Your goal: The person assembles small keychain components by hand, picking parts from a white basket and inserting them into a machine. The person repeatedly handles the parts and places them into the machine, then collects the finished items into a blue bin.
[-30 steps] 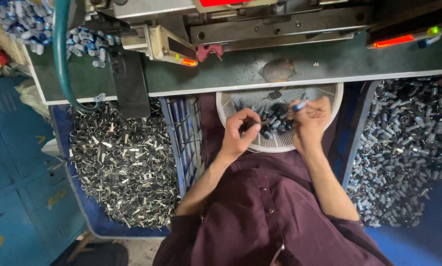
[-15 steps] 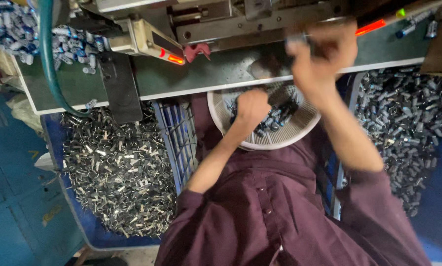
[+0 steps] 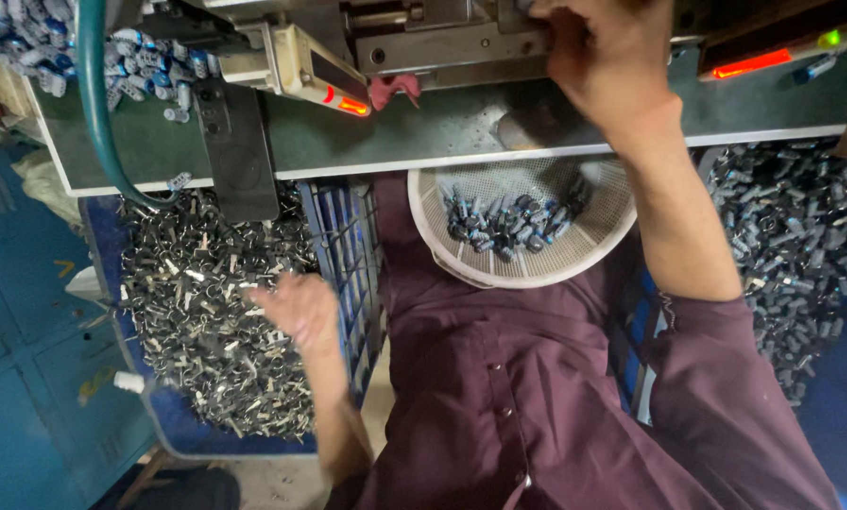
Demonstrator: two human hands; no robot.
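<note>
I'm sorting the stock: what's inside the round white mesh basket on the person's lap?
The white mesh basket holds a small heap of dark and blue cylindrical parts. Its far edge sits under the green bench, so anything there is hidden.

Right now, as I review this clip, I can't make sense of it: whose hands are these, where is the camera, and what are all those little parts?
There is one picture, taken by a camera worn on a person's head, looking down over their maroon shirt. No robot is involved, only two bare hands.

The left hand is blurred over a blue crate heaped with small silvery metal pieces; whether it holds any I cannot tell. The right hand reaches up to the grey machine at the back of the green bench; its fingers are hidden at the picture's top edge.

On the lap sits a white mesh basket holding small dark and blue cylinders. More dark parts are heaped at right.
</note>
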